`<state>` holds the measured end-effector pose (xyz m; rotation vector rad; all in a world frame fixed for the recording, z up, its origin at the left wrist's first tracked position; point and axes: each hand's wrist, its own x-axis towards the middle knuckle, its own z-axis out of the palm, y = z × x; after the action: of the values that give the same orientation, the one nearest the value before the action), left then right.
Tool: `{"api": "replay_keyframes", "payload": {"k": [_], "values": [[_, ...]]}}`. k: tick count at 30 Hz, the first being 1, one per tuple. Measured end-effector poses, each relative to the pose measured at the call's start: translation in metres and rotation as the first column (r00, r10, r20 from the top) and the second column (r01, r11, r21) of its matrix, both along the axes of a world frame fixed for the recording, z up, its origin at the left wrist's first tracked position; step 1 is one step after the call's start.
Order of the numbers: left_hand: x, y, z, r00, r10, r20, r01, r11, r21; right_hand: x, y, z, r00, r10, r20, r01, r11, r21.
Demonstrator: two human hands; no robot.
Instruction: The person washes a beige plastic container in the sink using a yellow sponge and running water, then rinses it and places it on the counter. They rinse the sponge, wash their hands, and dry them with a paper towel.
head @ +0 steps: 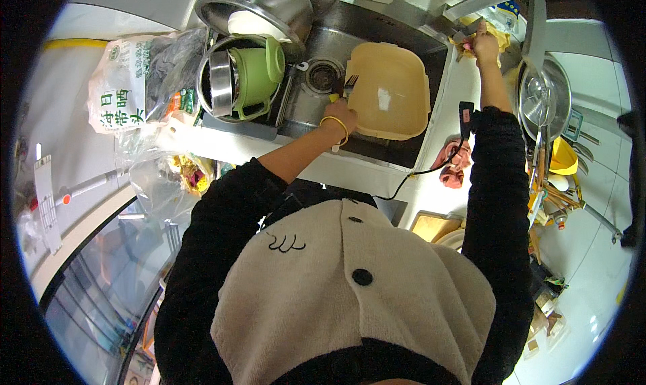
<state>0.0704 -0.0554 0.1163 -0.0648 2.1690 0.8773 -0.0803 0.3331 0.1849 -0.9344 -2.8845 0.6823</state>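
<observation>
My left hand (pixel 342 116) is closed at the left edge of a beige plastic basin (pixel 388 90) in the stainless steel sink. A fork (pixel 351 82) and a dark-bladed utensil with a yellow end (pixel 335 88) stick up from this hand. My right hand (pixel 485 44) reaches past the sink's right rim and rests on a crumpled yellow cloth or wrapper (pixel 499 36), with something small and pink beside the fingers. Whether it grips the yellow thing is hard to tell. The sink drain (pixel 323 75) shows left of the basin.
A green pot (pixel 252 80) sits in a metal bowl left of the drain, below a large steel basin (pixel 282 4). Plastic bags (pixel 126 82) lie farther left. A pink cloth (pixel 454 163), a black cable (pixel 431 170) and a glass-like bowl (pixel 545 95) are on the right.
</observation>
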Motion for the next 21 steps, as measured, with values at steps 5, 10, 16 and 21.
{"api": "replay_keyframes", "payload": {"k": [5, 10, 16, 21], "values": [[0.0, 0.0, 0.014, 0.982, -0.117, -0.146, 0.104, 0.99, -0.094, -0.006, 0.01, -0.015, 0.989, 0.108, -0.106, -0.064, 0.933, 0.355], [-0.003, -0.002, 0.02, 0.989, -0.105, -0.1, 0.095, 0.99, -0.107, 0.006, 0.005, -0.009, 0.982, 0.165, -0.09, -0.104, 0.877, 0.469], [-0.005, -0.004, 0.004, 0.977, -0.158, -0.146, 0.138, 0.981, -0.137, 0.007, 0.017, -0.021, 0.969, 0.236, -0.068, -0.161, 0.821, 0.547], [-0.005, -0.003, 0.001, 0.975, -0.131, -0.182, 0.103, 0.983, -0.154, 0.013, 0.019, -0.022, 0.91, 0.414, 0.027, -0.295, 0.599, 0.744]]}}
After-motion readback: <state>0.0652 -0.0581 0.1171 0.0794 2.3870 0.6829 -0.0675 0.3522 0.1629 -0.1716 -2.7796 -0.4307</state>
